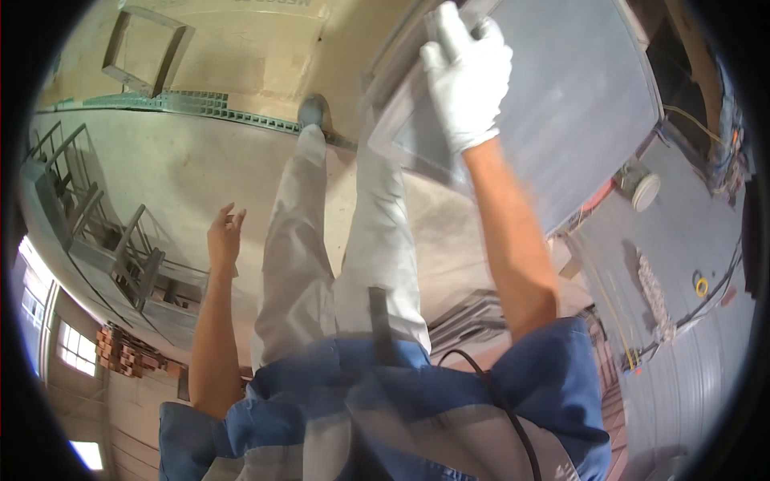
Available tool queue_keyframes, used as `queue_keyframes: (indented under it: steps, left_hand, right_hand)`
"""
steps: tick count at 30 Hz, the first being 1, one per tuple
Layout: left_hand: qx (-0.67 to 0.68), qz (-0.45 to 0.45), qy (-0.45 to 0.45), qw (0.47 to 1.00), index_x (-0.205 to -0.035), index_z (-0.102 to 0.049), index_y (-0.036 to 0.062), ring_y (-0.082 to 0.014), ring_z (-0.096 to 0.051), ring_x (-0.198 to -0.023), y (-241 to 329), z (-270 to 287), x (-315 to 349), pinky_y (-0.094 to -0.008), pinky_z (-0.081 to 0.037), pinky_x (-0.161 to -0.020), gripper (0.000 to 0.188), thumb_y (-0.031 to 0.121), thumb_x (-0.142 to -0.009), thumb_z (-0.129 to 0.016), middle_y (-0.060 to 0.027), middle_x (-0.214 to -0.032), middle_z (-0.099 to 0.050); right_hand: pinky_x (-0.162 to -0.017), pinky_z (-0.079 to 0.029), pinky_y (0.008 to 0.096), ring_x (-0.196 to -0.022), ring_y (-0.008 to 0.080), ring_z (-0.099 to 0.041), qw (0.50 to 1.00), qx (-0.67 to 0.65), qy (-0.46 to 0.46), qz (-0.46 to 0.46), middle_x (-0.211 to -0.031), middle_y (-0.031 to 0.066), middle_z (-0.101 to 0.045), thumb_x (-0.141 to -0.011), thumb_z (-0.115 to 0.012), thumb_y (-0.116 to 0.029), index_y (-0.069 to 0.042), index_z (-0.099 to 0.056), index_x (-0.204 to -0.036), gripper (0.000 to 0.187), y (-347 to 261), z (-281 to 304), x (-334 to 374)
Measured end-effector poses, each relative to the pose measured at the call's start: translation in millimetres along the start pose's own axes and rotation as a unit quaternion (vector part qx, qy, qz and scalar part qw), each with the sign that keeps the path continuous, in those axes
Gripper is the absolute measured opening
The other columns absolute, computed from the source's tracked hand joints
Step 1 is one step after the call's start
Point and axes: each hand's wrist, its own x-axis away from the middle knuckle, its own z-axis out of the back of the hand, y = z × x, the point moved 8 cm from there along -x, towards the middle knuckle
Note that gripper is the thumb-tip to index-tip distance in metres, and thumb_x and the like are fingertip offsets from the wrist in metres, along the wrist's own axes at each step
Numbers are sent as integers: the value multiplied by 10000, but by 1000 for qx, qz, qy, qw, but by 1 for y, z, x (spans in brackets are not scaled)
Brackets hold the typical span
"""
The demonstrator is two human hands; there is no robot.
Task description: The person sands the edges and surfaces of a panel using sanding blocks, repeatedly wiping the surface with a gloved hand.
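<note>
Right hand [467,76], in a white glove, raised at the end of a straight bare forearm, its grip closed over the near edge of a large grey panel [561,104]; fingers curled across the panel's upper rim, blurred by motion. Left hand [224,236] bare, held apart at the side, grip open and empty, fingers loosely spread, touching nothing. Both arms emerging from short blue sleeves at the lower edge.

Grey panel flat and rectangular, tilted, filling the upper right of the view, its lower corner just above the pale trouser legs [337,240]. One grey shoe [314,111] planted beside a green grating strip [200,106] running across the floor.

Open rectangular metal frame [148,50] lying on a pale sheet at upper left. Metal racks [88,216] standing at the left edge, well apart from the left hand; stacked red bricks [120,353] below them. Round white container [642,188] on the grey floor at right, near cables and a yellow ring [701,286].

Bare concrete floor [160,168] between the racks and the legs.
</note>
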Motion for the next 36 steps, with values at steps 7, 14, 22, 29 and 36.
queue_keyframes:
  steps: [7,14,22,29,36]
  left_hand:
    - [-57,-106,-38,992,-1368,-677,30,-259,-722,-836,32,20,-42,-372,-566,-724,478,367,-1030,-701,-173,-994,-771]
    - [-83,-250,-66,963,-1324,-702,67,-367,-761,-978,188,15,-68,-420,-577,-850,429,379,-1029,-685,-229,-1058,-776]
    - [-62,-282,-103,952,-1343,-693,64,-356,-758,-1015,231,7,-19,-411,-568,-891,430,361,-1033,-681,-219,-1102,-777]
    - [-164,-188,-80,965,-1313,-716,79,-395,-750,-1000,74,35,-60,-441,-574,-856,408,334,-994,-724,-229,-1044,-775]
    - [-178,-189,-83,962,-1295,-712,29,-347,-776,-923,50,34,-23,-407,-594,-795,416,258,-957,-789,-212,-989,-788]
  right_hand:
    - [-797,-563,452,-903,336,-639,996,4,-84,14,-1349,205,-598,-783,-828,-186,-312,-690,-1369,615,-58,-55,161]
    - [-719,-553,475,-850,399,-640,997,26,39,-68,-1176,248,-649,-840,-764,-125,-185,-690,-1367,536,-50,-29,118]
    - [-885,-526,479,-1001,380,-633,986,62,118,-101,-1261,234,-656,-868,-744,-216,-155,-726,-1292,428,-35,-26,77]
    - [-916,-526,487,-1019,374,-605,987,6,7,-161,-1441,277,-562,-864,-761,-211,-223,-626,-1474,625,-77,-64,171]
    - [-839,-555,511,-1002,405,-649,989,-33,85,-118,-1320,253,-628,-878,-723,-228,-221,-696,-1341,464,27,-13,28]
